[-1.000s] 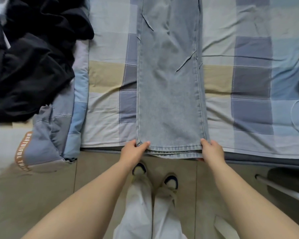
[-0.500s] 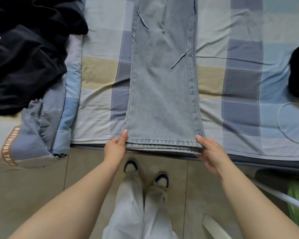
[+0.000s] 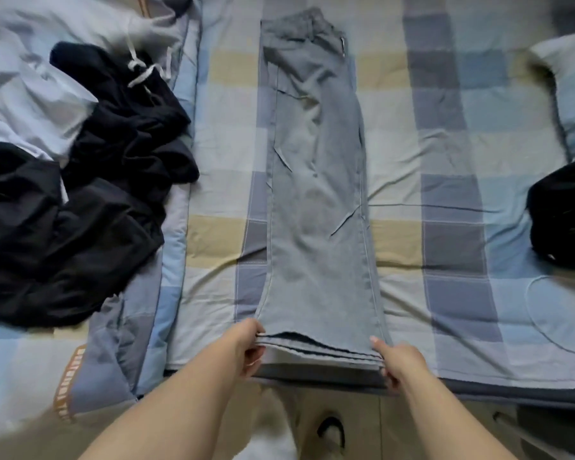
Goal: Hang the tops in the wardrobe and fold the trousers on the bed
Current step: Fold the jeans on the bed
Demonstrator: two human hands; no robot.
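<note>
Pinching jeans (image 3: 316, 200) hem, both hands

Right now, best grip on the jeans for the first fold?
The hem corners. The jeans lie flat with legs stacked and the hem at the near bed edge, so both hands, left and right, probably pinch best from the near side.

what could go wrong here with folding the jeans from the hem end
Both hands, left hand and right hand, grip the stacked hem layers of the light blue denim jeans, which look slightly staggered; lifting might let the legs slide out of line. Creases already show on the leg, so folding now could press them in. The hem lies at the edge of the checked bed sheet, so a slipped grip might drop it toward the floor.
</note>
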